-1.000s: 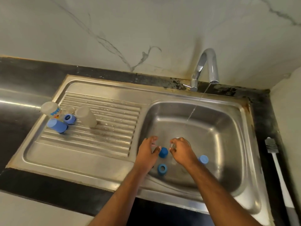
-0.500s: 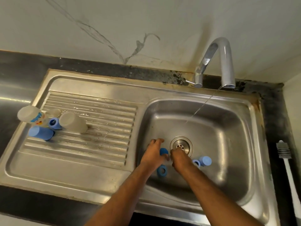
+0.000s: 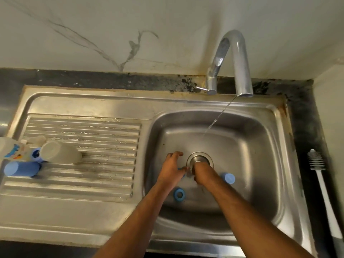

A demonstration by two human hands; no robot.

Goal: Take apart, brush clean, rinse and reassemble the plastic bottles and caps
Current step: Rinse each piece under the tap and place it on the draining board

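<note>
Steel sink [image 3: 275, 183] set in a dark bench, tap [image 3: 236, 58] at 1 o'clock running a thin stream. Both hands meet by the drain [image 3: 200, 158]: left hand [image 3: 172, 169] pinches a blue cap [image 3: 183, 176], mostly hidden; right hand [image 3: 202, 172] is curled, its grip unclear. Two more blue caps lie in the basin, a ring cap [image 3: 179, 194] at 6 o'clock, another cap [image 3: 228, 178] at 3. Bottles [image 3: 59, 151] lie on the drainboard at 9 o'clock. A brush [image 3: 320, 175] lies on the bench at 3 o'clock.
</note>
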